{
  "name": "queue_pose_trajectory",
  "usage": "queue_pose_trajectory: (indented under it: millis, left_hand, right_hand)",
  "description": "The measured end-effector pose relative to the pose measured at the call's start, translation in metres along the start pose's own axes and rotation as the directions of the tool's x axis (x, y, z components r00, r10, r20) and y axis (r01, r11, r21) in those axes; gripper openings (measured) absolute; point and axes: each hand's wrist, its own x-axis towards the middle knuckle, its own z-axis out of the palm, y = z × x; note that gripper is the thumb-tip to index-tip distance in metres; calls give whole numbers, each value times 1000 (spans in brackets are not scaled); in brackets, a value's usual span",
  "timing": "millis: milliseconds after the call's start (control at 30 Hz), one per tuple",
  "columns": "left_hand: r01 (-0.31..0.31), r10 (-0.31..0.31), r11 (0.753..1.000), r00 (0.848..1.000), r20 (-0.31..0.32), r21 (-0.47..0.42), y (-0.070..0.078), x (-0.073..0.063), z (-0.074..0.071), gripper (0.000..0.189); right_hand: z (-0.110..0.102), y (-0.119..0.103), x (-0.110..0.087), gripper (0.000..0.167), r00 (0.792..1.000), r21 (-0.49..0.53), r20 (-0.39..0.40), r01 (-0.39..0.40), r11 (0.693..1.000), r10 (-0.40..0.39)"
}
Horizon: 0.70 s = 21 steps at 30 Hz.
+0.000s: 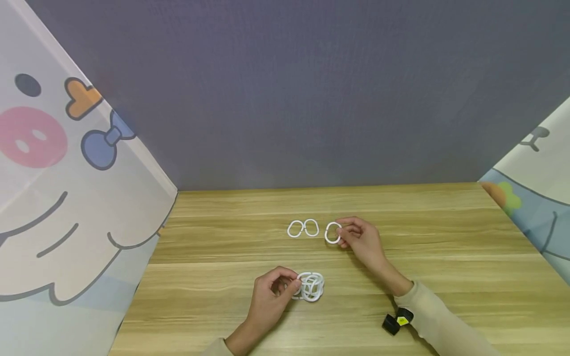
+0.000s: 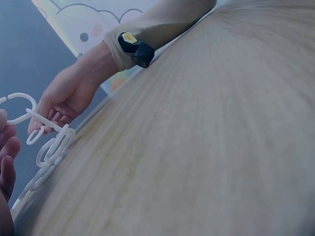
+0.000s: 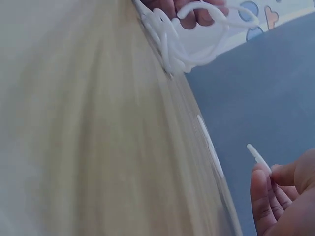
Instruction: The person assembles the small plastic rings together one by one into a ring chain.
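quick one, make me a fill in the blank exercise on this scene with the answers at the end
1. The right hand pinches one ring, which is ____ in colour.
2. Between the two hands, ____ other rings lie side by side on the tabletop, apart from the heap at the left hand.
3. The black device at the right cuff bears a ____ patch.
4. The bow tie printed on the left panel is ____.

Missing words: white; two; yellow; blue
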Motion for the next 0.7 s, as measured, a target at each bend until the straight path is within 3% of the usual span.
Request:
queue_pose_trajectory:
  millis: [333,700]
  left_hand:
    - [12,-12,1000,1000,-2,-1,0,0,0,9]
    - [10,-10,1000,1000,3,0,2,0,0,9]
  right_hand:
    - [1,-12,-23,24,992,27,81,93,995,-95]
    - [2,-26,-47,24,967,45,153,199,979,-204]
